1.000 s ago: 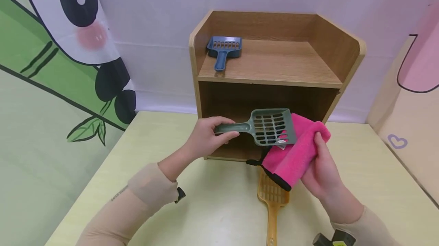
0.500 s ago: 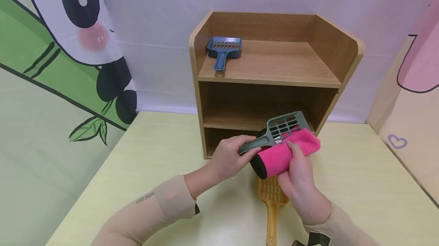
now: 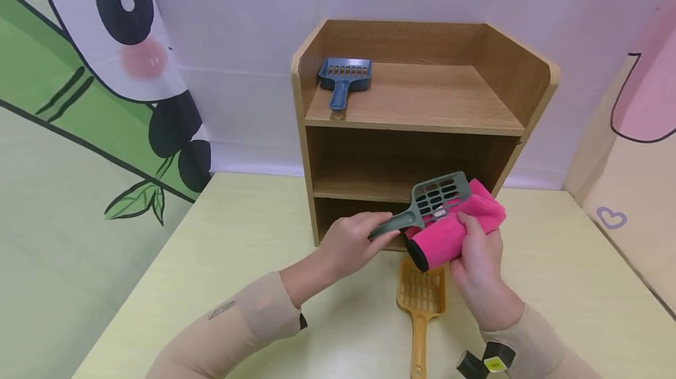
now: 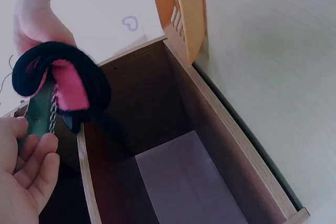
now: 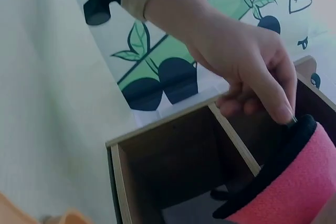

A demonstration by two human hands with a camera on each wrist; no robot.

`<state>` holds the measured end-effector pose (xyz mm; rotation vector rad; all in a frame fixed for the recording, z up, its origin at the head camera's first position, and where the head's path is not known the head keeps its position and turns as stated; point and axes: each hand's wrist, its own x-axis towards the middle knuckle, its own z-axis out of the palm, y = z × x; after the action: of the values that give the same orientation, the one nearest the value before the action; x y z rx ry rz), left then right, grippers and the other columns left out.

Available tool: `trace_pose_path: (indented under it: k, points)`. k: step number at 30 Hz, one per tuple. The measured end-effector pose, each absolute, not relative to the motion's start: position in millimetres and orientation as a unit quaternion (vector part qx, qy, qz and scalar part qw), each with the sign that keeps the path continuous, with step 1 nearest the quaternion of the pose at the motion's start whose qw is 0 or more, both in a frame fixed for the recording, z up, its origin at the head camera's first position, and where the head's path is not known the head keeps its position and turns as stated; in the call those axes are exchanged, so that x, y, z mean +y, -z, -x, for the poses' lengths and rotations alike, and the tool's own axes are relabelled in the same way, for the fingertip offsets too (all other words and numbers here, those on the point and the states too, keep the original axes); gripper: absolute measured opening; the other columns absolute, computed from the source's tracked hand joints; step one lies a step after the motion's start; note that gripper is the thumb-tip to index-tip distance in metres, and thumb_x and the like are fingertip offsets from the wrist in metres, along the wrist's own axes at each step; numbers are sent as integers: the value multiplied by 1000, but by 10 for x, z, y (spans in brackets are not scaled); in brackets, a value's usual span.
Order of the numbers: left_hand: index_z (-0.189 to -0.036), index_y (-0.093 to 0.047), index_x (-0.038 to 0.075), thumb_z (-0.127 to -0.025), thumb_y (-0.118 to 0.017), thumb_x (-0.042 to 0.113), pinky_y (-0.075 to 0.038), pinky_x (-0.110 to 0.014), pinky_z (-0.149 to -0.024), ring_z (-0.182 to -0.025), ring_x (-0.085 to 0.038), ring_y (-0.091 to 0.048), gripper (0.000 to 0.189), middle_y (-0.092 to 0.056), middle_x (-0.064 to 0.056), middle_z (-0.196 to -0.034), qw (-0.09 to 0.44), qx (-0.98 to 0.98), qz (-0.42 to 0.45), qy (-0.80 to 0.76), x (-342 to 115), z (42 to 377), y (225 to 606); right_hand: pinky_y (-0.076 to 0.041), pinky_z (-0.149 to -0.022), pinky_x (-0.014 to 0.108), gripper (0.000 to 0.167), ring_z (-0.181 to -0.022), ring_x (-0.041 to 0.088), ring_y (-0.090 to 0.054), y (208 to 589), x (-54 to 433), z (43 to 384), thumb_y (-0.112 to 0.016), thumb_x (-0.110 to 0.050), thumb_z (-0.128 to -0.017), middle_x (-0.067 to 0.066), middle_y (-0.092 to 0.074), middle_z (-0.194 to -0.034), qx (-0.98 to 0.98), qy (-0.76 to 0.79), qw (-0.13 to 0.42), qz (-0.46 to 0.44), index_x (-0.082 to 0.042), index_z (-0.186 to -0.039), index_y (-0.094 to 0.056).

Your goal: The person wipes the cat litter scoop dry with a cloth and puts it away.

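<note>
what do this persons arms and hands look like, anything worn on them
The left hand and right hand are bare, without gloves. Both arms wear close-fitting beige sleeves; the left one carries small dark lettering, too blurred to read surely. A black blocky device with a yellow label sits at the right wrist; a small black piece shows at the left.

The person wears a close-fitting beige left sleeve (image 3: pixel 227 323) that ends behind the left fingers (image 3: pixel 376 218), with small dark lettering (image 3: pixel 222 310) printed farther back from them and a small black piece (image 3: pixel 303 321) showing at its cuff (image 3: pixel 268 303). A matching right sleeve (image 3: pixel 541 341) ends behind the right fingers (image 3: pixel 470 225), where a black device (image 3: pixel 502 352), part rounded and part boxy, bears a yellow-green label (image 3: pixel 494 364).
</note>
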<state>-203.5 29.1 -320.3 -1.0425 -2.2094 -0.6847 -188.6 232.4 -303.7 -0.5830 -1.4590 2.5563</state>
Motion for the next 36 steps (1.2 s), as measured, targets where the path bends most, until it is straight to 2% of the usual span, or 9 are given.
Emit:
trace_pose_path:
  k: [5, 12, 17, 22, 32, 36]
  points:
    - [-105, -69, 3, -84, -72, 21, -50, -11, -63, -66, -8, -62, 28, -72, -6, -91, 299, -833, 385, 262, 293, 2042, 3193, -41, -105, 35, 59, -132, 16, -32, 3020, 2318, 1900, -58, -24, -94, -6, -33, -142, -469, -858, 75, 194, -33, -142, -25]
    - [-108, -67, 3, -85, -72, 23, -51, -13, -61, -66, -9, -58, 31, -68, -5, -85, 325, -838, 371, 233, 424, 2012, 3140, -39, -107, 33, 57, -134, 16, -32, 2971, 2206, 1856, -52, -20, -97, -5, -31, -146, -417, -888, 28, 189, -33, -145, -23]
    - [-110, -67, 4, -86, -70, 24, -54, -15, -68, -69, -9, -60, 31, -66, -4, -85, 354, -830, 385, 191, 486, 2017, 3141, -39, -107, 29, 61, -135, 13, -31, 2971, 2153, 1794, -46, -22, -99, -7, -25, -149, -388, -903, -21, 183, -31, -149, -12]
    - [-109, -68, 6, -86, -70, 26, -55, -18, -68, -71, -9, -62, 31, -67, -2, -85, 375, -825, 398, 144, 475, 2022, 3163, -38, -108, 28, 67, -137, 12, -26, 2978, 2202, 1766, -49, -28, -98, -9, -20, -150, -355, -912, -60, 194, -36, -149, -6]
    - [-107, -69, 6, -81, -75, 26, -54, -16, -65, -68, -7, -62, 34, -70, -1, -83, 392, -815, 407, 125, 381, 2032, 3218, -32, -112, 31, 61, -138, 13, -26, 2976, 2362, 1787, -55, -32, -95, -9, -27, -150, -379, -910, -28, 166, -37, -147, -24]
    - [-105, -69, 6, -81, -76, 25, -52, -14, -62, -65, -6, -60, 32, -68, 0, -80, 395, -812, 408, 136, 354, 2039, 3224, -30, -113, 31, 61, -139, 13, -26, 2960, 2419, 1788, -57, -32, -94, -10, -28, -150, -382, -912, -16, 152, -36, -146, -25]
